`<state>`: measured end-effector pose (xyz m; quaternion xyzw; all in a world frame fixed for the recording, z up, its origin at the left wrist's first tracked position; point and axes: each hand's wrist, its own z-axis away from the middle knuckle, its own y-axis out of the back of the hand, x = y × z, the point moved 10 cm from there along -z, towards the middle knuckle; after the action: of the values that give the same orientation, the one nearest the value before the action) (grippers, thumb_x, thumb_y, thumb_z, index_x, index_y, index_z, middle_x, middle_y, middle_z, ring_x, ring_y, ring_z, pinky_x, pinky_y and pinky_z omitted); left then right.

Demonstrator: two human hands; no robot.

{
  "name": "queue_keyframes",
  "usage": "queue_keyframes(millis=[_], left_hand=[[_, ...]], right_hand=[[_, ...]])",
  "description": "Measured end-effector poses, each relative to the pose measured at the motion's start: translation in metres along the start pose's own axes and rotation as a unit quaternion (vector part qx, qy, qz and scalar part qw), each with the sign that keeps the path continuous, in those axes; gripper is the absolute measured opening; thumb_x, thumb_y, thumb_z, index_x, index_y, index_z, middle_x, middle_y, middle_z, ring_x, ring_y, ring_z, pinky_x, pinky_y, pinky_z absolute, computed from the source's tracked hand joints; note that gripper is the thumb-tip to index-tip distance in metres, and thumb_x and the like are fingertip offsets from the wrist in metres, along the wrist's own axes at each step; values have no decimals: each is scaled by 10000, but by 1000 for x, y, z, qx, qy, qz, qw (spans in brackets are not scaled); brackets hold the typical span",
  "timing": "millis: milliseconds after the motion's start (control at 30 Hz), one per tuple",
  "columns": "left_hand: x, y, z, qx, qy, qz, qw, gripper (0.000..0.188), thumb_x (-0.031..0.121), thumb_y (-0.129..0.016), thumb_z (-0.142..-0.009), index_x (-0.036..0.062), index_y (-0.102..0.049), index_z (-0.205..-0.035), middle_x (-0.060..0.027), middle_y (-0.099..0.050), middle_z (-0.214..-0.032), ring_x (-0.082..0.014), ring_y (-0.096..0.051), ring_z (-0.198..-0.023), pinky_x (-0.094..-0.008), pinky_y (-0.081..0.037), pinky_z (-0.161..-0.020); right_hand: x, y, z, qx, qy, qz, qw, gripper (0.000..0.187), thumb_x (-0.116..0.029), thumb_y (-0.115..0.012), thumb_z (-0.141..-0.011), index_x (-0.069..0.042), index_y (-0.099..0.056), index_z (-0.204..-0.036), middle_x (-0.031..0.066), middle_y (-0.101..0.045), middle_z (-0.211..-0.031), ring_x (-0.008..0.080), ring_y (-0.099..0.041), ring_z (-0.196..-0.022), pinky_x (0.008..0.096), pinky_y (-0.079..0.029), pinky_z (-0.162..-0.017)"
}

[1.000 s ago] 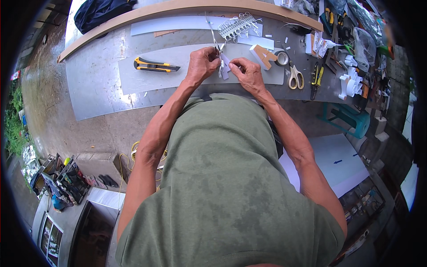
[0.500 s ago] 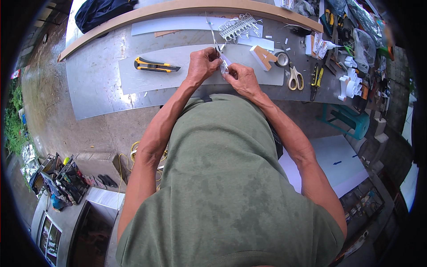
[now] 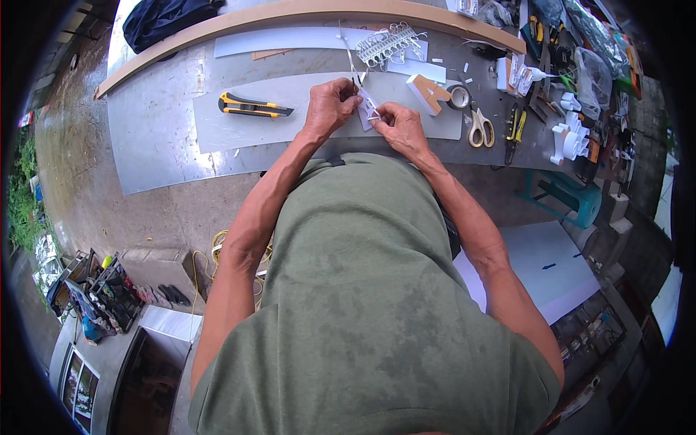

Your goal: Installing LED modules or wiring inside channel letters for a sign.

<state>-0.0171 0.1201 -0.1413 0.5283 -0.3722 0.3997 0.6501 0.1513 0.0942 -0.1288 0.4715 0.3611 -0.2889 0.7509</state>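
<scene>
Close together over a grey sheet (image 3: 290, 101) on the workbench, my two hands work on a small white piece (image 3: 367, 119) with pale raised sides. Thumb and fingers of my left hand (image 3: 332, 109) pinch its upper left end. My right hand (image 3: 403, 132) pinches a small white strip (image 3: 374, 114) against its right side; the fingers partly hide it. A thin pale wire (image 3: 348, 51) runs away from the piece toward the far side. Beyond it lies a bundle of white LED modules (image 3: 390, 45). To the right stands a letter A (image 3: 429, 94) with a brown face and white sides.
A yellow and black utility knife (image 3: 254, 106) lies left of my hands. Rightward are a roll of tape (image 3: 459, 96), scissors (image 3: 480, 129), yellow-handled pliers (image 3: 518, 125) and white letter parts (image 3: 571, 138). A long brown bar (image 3: 312, 10) spans the far side. A teal stool (image 3: 573, 197) stands below the bench.
My right hand has shifted slightly right and its fingers have turned on the strip, uncovering more of the white piece. My left hand has barely moved.
</scene>
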Motion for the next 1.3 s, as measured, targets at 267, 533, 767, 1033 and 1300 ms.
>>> queue_keyframes(millis=[267, 533, 767, 1033, 1300], left_hand=[[-2, 0, 2, -8, 18, 17, 1000, 186, 64, -792, -864, -38, -726, -1005, -91, -754, -798, -110, -704, -650, -264, -566, -602], [6, 3, 5, -6, -27, 6, 1000, 208, 94, -784, -861, -36, -721, -1010, -91, -757, -821, -126, -716, -729, -283, -579, -672], [10, 3, 0, -6, -39, -59, 997, 215, 97, -778, -842, -35, -722, -1002, -97, -753, -817, -125, -711, -732, -288, -571, -673], [-1, 0, -1, -16, -5, -12, 1000, 202, 76, -774, -841, -46, -719, -992, -96, -741, -765, -109, -693, -659, -274, -557, -619], [4, 1, 5, -9, -15, 2, 1000, 230, 76, -789, -835, -30, -721, -1028, -89, -739, -780, -106, -688, -658, -276, -558, -617]], right_hand=[[6, -2, 0, -25, -36, -5, 999, 230, -178, -785, -838, 1, -742, -975, 106, -740, -834, 168, -676, -705, 335, -540, -677], [3, 0, 4, 8, 7, -4, 1000, 214, -173, -806, -828, 1, -760, -944, 122, -736, -836, 187, -689, -692, 341, -545, -659], [-14, 6, 6, 41, 76, -7, 996, 182, -111, -791, -833, -1, -762, -975, 102, -698, -832, 181, -668, -667, 320, -543, -637], [-26, 0, 8, 22, 160, -4, 987, 149, -84, -791, -832, -14, -684, -908, 94, -653, -829, 229, -660, -671, 359, -522, -612], [-36, -9, 13, 30, 250, 86, 964, 247, -137, -815, -815, -53, -582, -811, 93, -594, -780, 311, -642, -677, 413, -501, -597]])
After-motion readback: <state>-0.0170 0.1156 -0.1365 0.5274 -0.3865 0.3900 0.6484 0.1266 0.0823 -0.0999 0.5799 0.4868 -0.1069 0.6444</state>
